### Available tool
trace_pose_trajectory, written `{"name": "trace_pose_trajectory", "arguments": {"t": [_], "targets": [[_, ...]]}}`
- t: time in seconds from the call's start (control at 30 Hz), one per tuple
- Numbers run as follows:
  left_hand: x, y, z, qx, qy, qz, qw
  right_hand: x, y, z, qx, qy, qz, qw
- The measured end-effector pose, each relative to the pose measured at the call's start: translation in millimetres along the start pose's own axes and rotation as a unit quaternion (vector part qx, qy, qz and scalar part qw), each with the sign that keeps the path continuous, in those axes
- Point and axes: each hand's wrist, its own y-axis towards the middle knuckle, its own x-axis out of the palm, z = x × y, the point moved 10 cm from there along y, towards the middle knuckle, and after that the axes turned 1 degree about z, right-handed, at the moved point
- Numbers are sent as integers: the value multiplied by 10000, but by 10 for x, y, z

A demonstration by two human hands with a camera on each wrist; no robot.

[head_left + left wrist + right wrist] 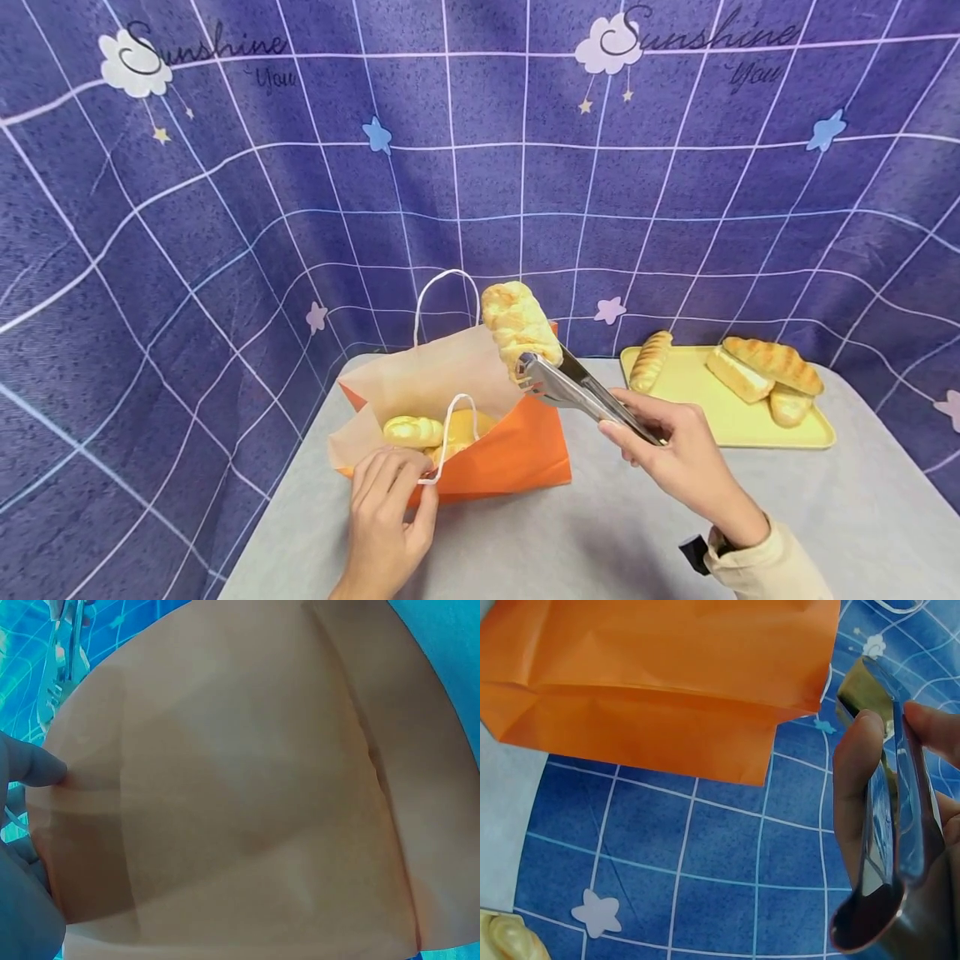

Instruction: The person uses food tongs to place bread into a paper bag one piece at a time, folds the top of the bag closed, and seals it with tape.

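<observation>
My right hand [682,454] grips metal tongs [588,398], whose tips pinch a braided golden bread roll [522,327] above the right side of an orange paper bag [517,454]. The right wrist view shows thumb and fingers squeezing the two arms of the tongs [911,795]. At the bag's front left, my left hand [390,508] pinches the paper rim near a white cord handle [447,425]. One finger lies against the bag's tan inner side [225,787] in the left wrist view. Several breads, including a pale yellow roll [412,432], lie inside the tilted, open-mouthed bag.
To the right, a yellow tray [697,429] carries several breads, among them a slim twisted loaf [651,361] and a long ridged loaf [776,364]. Bag and tray are on a grey tabletop [585,533]. A blue grid-patterned cloth [487,183] hangs behind and at the sides.
</observation>
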Motion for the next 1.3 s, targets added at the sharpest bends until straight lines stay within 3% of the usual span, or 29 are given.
{"name": "trace_pose_trajectory", "arguments": {"t": [0.23, 1.3], "targets": [[7, 22, 6, 39, -31, 45, 10000, 68, 63, 15, 194, -49, -163, 9997], [15, 17, -3, 29, -79, 57, 9999, 184, 158, -58, 78, -47, -422, 9991]]}}
